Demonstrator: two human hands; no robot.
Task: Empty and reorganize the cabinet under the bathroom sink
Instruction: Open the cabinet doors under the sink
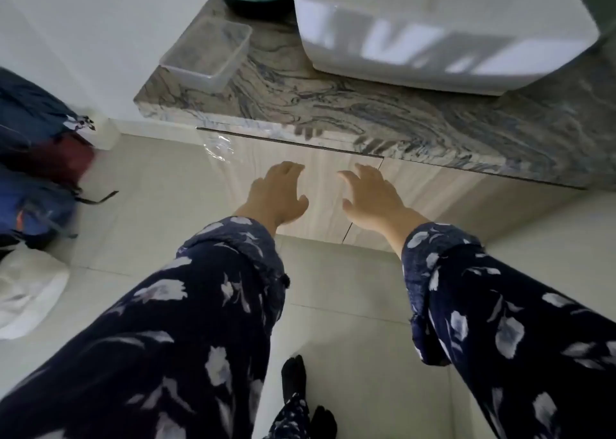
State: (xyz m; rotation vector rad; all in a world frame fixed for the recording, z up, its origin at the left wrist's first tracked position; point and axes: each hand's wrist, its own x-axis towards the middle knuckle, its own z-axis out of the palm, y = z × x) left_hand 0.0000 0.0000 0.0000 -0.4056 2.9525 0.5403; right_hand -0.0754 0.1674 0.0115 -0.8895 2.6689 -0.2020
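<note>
Both arms reach out in flowered sleeves, the left hand (278,192) and right hand (371,193) empty, fingers loosely spread and slightly bent, probably readying to pull. Just beyond the fingertips stand the shut cabinet doors (320,185), their seam between the hands. Above and past the fingers lie the marble counter (333,105), a clear tub (206,52) and the white sink (443,28).
</note>
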